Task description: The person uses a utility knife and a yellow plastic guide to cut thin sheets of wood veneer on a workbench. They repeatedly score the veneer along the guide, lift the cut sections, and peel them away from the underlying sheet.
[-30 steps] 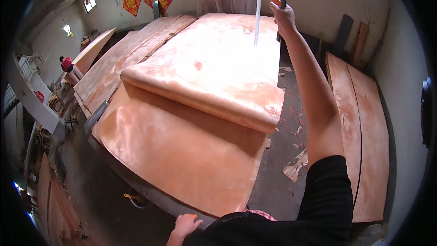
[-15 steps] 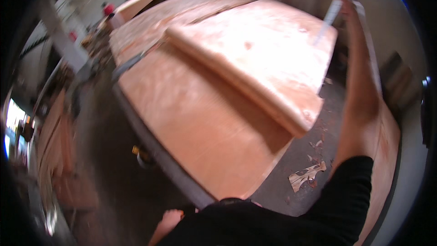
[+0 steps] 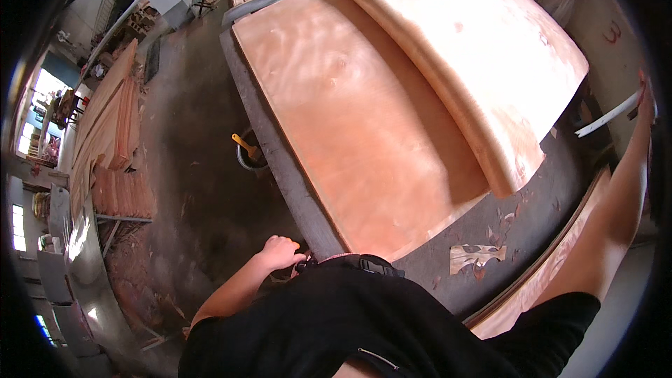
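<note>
My left hand is low at my waist, closed, by the near end of the bench; a bit of orange shows at its fingers, too little to name. Far out to the right, my right hand grips a long white strip, beyond the bench's right side. In front of me lies a broad wood panel. A thin veneer sheet is folded back over its right part, with a rounded fold running diagonally.
A grey bench edge runs along the panel's left. On the floor beside it stands a bucket with a yellow-handled brush. Veneer scraps lie at the right, near leaning sheets. Stacked boards stand far left.
My right hand has swung outward and down to the right with the white strip. My left hand stays closed at my waist. The view has turned, so the bench sits farther right and higher.
</note>
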